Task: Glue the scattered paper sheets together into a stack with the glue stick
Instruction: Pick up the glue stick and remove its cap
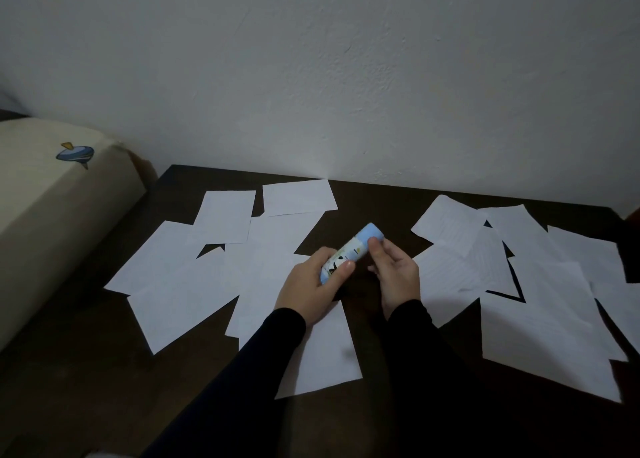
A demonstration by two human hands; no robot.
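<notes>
So the person has the glue stick (pixel 351 252) up in both hands, held over the middle of the dark table (pixel 374 204), tilted so the light blue cap end points up and away toward the far edge. The left hand (pixel 311 289) has its fingers (pixel 341 273) curled around the lower part of the tube, thumb lying across the label. The right hand (pixel 394 274) pinches the cap end between thumb and fingertips. The cap looks to be on, no glue showing. Both arms are in black sleeves (pixel 412 322).

White paper sheets (pixel 180 284) are scattered flat all over the table in two loose bunches. One bunch sits on the left half, overlapping each other at odd angles, with a couple reaching up near the far edge by the wall (pixel 346 76). The other bunch (pixel 540 319) covers the right half and runs off toward the right edge. One sheet (pixel 325 353) lies toward the near edge, right under the left wrist. Some of the right-hand sheets seem to have faint lines on them, hard to be sure in the dim light.

Off the left edge of the table there's a cream cushion thing (pixel 52 215) with a little spinning-top picture (pixel 76 154) on it.
</notes>
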